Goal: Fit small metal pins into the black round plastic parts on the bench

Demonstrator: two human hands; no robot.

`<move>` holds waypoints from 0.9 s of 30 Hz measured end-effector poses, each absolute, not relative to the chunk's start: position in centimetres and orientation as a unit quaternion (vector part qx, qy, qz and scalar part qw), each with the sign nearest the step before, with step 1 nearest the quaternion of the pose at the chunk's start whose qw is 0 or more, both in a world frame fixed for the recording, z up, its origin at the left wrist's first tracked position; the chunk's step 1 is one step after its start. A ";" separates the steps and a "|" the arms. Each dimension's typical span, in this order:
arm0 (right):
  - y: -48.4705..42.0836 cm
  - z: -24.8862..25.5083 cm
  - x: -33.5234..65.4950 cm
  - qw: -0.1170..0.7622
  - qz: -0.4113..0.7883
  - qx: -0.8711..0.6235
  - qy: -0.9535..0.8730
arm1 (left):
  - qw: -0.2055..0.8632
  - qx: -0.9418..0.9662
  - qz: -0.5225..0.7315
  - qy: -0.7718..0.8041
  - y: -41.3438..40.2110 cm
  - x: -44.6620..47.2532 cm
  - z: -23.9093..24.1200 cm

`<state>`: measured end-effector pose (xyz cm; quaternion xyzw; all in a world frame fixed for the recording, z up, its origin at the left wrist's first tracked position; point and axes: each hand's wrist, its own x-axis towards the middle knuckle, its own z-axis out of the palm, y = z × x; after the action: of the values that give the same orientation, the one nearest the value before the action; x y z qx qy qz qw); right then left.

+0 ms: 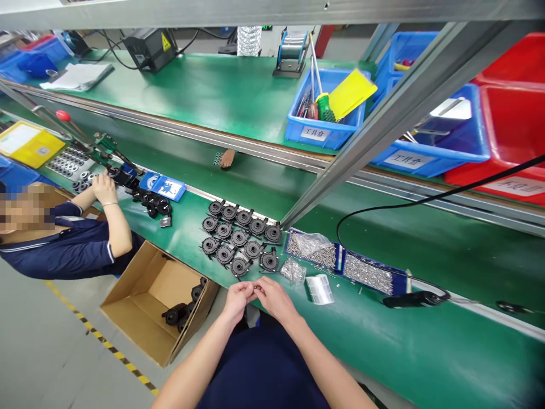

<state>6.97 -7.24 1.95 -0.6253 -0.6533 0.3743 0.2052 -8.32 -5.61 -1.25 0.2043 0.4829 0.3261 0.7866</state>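
My left hand (239,297) and my right hand (272,295) meet fingertip to fingertip at the near edge of the green bench (383,346). They pinch something very small between them; I cannot tell what it is. Just beyond my hands lie several black round pump housings (240,237) in rows. To their right sit a clear bag of screws (293,269), a small clear plastic packet (320,288) and two blue trays of screws (313,247) (368,274).
A black electric screwdriver (411,299) lies at the right, with its cable looping up. An open cardboard box (157,301) holding black parts stands on the floor at my left. A co-worker's hand (104,187) works at a press further left. Blue and red bins (326,108) line the far bench.
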 end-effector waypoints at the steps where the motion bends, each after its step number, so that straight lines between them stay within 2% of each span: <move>1: -7.3 2.1 7.1 0.204 0.371 -0.625 -0.655 | 0.792 0.202 0.322 0.478 -5.6 -8.3 -1.2; 6: -7.9 2.6 7.6 0.208 0.348 -0.631 -0.662 | 0.802 0.186 0.310 0.475 -5.6 -8.1 -1.1; 11: -9.0 2.2 7.7 0.358 0.413 -0.638 -0.543 | 0.775 0.175 0.328 0.511 -5.7 -8.1 -1.6; 13: -9.3 2.0 7.6 0.391 0.433 -0.626 -0.517 | 0.763 0.185 0.338 0.519 -5.7 -8.1 -1.6; 19: -9.4 1.9 6.7 0.413 0.444 -0.621 -0.497 | 0.724 0.252 0.351 0.537 -5.9 -8.0 -1.1; 27: -9.6 0.3 5.4 0.460 0.518 -0.638 -0.336 | 0.622 0.414 0.357 0.560 -6.3 -8.4 -0.2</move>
<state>5.39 -9.61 0.28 -0.6380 -0.3362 0.5180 0.4600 -8.36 -6.33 -0.23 0.4145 0.5604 0.3570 0.6219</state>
